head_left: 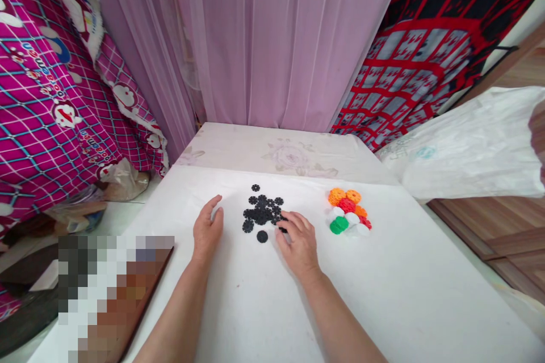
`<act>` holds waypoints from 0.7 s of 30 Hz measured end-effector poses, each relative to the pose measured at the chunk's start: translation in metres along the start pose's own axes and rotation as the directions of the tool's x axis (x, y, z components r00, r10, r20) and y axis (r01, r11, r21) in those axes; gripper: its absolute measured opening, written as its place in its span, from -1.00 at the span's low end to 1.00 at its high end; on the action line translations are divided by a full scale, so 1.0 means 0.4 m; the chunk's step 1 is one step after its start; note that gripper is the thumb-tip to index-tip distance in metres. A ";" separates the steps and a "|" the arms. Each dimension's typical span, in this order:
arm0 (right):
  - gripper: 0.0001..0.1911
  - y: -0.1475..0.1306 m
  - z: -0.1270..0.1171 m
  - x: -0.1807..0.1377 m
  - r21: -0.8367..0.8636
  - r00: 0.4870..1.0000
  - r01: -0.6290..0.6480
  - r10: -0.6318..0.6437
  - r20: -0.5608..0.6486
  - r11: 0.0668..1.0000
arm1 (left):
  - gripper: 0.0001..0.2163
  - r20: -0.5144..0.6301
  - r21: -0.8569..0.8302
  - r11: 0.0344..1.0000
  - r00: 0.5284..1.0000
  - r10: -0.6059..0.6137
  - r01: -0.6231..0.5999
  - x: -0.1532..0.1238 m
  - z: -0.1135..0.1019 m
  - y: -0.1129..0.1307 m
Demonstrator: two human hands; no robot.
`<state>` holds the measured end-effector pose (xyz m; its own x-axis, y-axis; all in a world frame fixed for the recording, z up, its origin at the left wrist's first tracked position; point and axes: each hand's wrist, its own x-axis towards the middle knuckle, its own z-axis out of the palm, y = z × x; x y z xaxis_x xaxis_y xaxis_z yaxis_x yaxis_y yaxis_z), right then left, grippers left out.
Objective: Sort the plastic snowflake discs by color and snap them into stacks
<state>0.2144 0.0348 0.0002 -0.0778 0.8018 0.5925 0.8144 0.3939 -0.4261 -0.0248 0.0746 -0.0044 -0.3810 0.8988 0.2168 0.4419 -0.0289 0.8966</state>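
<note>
My two bare hands rest over a white-covered table, on either side of a heap of black notched plastic discs; take that heap as the clock's centre. My left hand is at nine o'clock, apart from the heap, on edge, fingers loosely bent and thumb standing away from them, with nothing held; it looks parked to leave the heap clear. My right hand is at four o'clock, fingers curled down and thumb close to the index finger, right at the heap's edge, perhaps to get at the outermost pieces. Black shows beneath those fingertips, but I cannot tell whether they grip a disc. One loose black disc lies at twelve, another at six. At three o'clock, past my right hand, sits a smaller cluster: orange discs, red discs, white discs and green discs, probably set aside to keep colours apart from black. Beyond, at twelve, lie a rose-patterned cloth and a lilac curtain; a magenta Doraemon blanket hangs at ten, a white plastic bag near three.
</note>
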 end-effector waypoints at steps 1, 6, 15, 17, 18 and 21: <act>-0.84 0.015 -0.007 0.000 -0.018 0.998 -0.051 0.050 -0.033 0.999 | -0.67 -0.001 -0.002 1.000 1.000 0.001 -0.001 0.000 0.000 -0.001; -0.85 0.046 -0.029 -0.003 -0.125 0.976 -0.210 0.215 0.024 0.970 | -0.67 -0.002 -0.023 1.000 1.000 0.008 -0.008 0.000 -0.001 -0.004; -0.79 0.022 -0.026 -0.005 -0.195 0.973 -0.184 0.207 0.104 0.963 | -0.67 0.008 -0.028 0.999 0.999 -0.033 0.033 -0.007 -0.003 0.011; -0.76 0.027 -0.025 -0.005 -0.185 0.975 -0.174 0.196 0.107 0.967 | -0.68 0.004 -0.033 0.999 1.000 -0.025 0.025 -0.007 -0.004 0.013; -0.76 0.029 -0.024 -0.006 -0.178 0.976 -0.171 0.192 0.107 0.969 | -0.68 0.002 -0.031 0.999 1.000 -0.023 0.023 -0.006 -0.004 0.013; -0.82 0.038 -0.023 -0.006 -0.157 0.974 -0.180 0.198 0.113 0.971 | -0.68 0.002 -0.013 1.000 1.000 -0.028 0.028 -0.004 -0.003 0.012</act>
<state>0.2322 0.0347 -0.0016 0.0207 0.9096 0.4150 0.8954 0.1678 -0.4125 -0.0231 0.0724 -0.0002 -0.3918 0.9000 0.1911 0.4201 -0.0097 0.9074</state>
